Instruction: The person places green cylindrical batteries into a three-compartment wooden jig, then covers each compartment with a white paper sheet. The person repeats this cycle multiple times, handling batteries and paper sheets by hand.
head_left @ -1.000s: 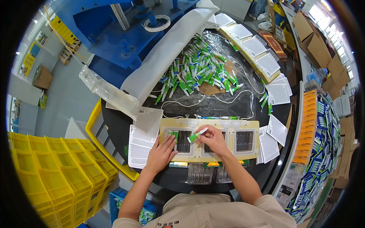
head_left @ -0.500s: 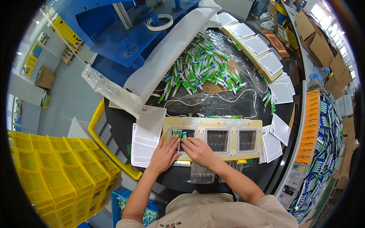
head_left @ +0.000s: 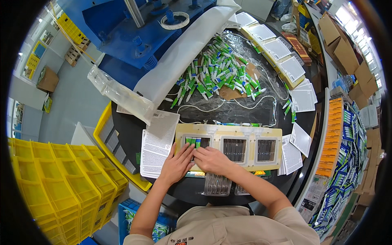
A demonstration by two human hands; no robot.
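A long yellow frame (head_left: 253, 166) with three windows lies in front of me. Clear plastic trays sit in its windows. In the left window several small green-and-white tubes (head_left: 190, 141) lie side by side. My left hand (head_left: 177, 164) rests flat over their lower ends, fingers stretched out. Beside it, my right hand (head_left: 212, 161) has its fingers bent and closed at the lower end of the rightmost tube (head_left: 198, 143); the fingertips are partly hidden. Clear trays with narrow slots show in the middle window (head_left: 234, 150) and the right window (head_left: 266, 151).
Behind the frame lies a heap of similar tubes (head_left: 220, 73). Printed white cards (head_left: 157, 151) are stacked at left, more cards (head_left: 292, 154) at right. Clear ribbed trays (head_left: 217, 184) lie before the frame. A blue machine (head_left: 118, 41) rises far left; yellow crates (head_left: 61, 183) stand near left.
The rightmost tube now lies closer against the tubes on its left. My right hand has shifted slightly left, its fingers more bent. The left hand stays almost in place.
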